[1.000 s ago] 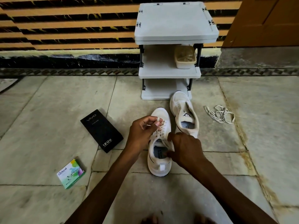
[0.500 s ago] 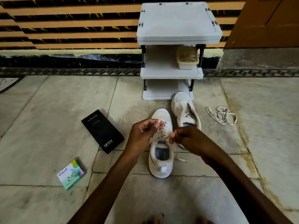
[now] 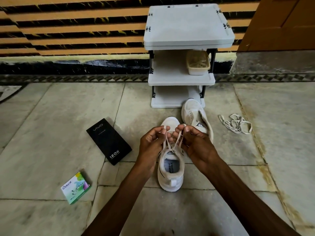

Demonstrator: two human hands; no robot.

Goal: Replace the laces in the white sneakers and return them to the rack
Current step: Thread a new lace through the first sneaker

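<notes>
Head view. Near sneaker (image 3: 170, 174) stands on the floor (image 3: 51, 133), heel toward the camera, toe toward the rack (image 3: 187, 26). Both hands are raised over its tongue, close side by side. Left hand (image 3: 151, 142): fingers (image 3: 164, 132) curled, pinching one end of the lace (image 3: 178, 137). Right hand (image 3: 196, 143): fingers (image 3: 186, 128) curled, pinching the other end. Two strands drop from the fingertips and cross just above the tongue; which eyelets they enter is probably the top pair, but the hands cover them.

Counts:
- Sneakers: 2. Far sneaker (image 3: 194, 114) lies beyond and right of the near one, toe at the rack's bottom shelf.
- Lace: 1 held, 1 loose tangle (image 3: 236, 123) on the floor right of the far sneaker.
- Rack: 1, three shelves.
- Tub (image 3: 197, 63): 1, on the middle shelf.
- Boxes: 2, left of the hands, black box (image 3: 109, 141) and green box (image 3: 75, 187).
</notes>
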